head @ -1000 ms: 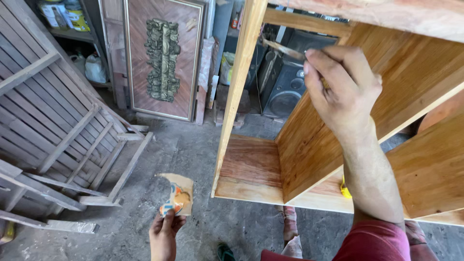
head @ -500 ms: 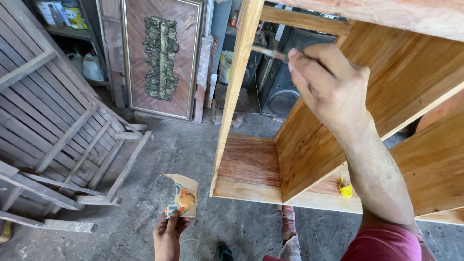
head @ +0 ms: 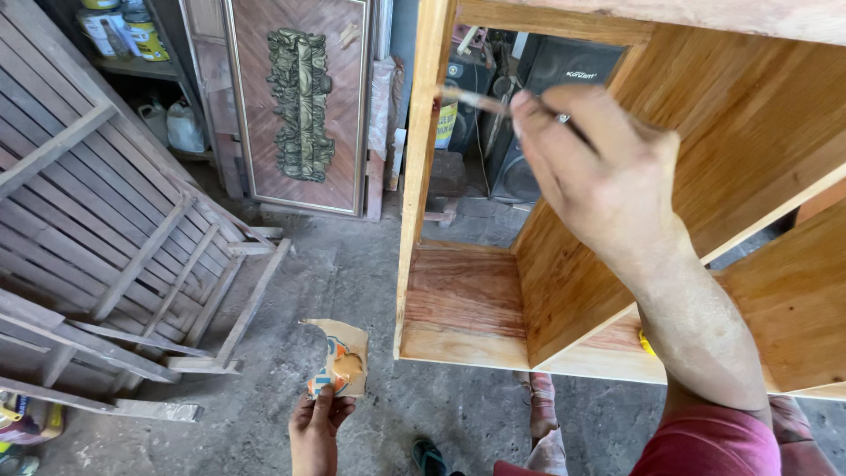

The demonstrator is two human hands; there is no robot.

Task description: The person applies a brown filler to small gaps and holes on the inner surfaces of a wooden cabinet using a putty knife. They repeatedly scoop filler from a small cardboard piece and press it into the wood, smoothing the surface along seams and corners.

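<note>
Right hand [head: 599, 176] is gripping a thin flat scraper blade [head: 467, 99], fingers curled tight around its handle end, blade tip sticking out left toward the front upright [head: 421, 167] of an unfinished wooden cabinet [head: 731, 132]; whether the tip is touching the wood is unclear. Hand is hovering in front of the cabinet's upper opening, forearm running down to a red sleeve [head: 705, 445] at the bottom edge.

Left hand [head: 315, 430] is low in frame, thumb and fingers pinching the bottom corner of a torn cardboard scrap [head: 338, 357] carrying a dab of orange-tan filler paste [head: 349, 363]. Scrap is being held above the concrete floor [head: 335, 273], just left of the cabinet's bottom shelf [head: 463, 304], not touching it.

A slatted wooden frame [head: 97, 220] is leaning at left. A framed carved panel [head: 300, 101] is standing against the back wall. Black speakers [head: 555, 66] are showing through the cabinet opening. A yellow object [head: 646, 342] is peeking out beside the right forearm. A sandalled foot [head: 429, 457] is at the bottom.
</note>
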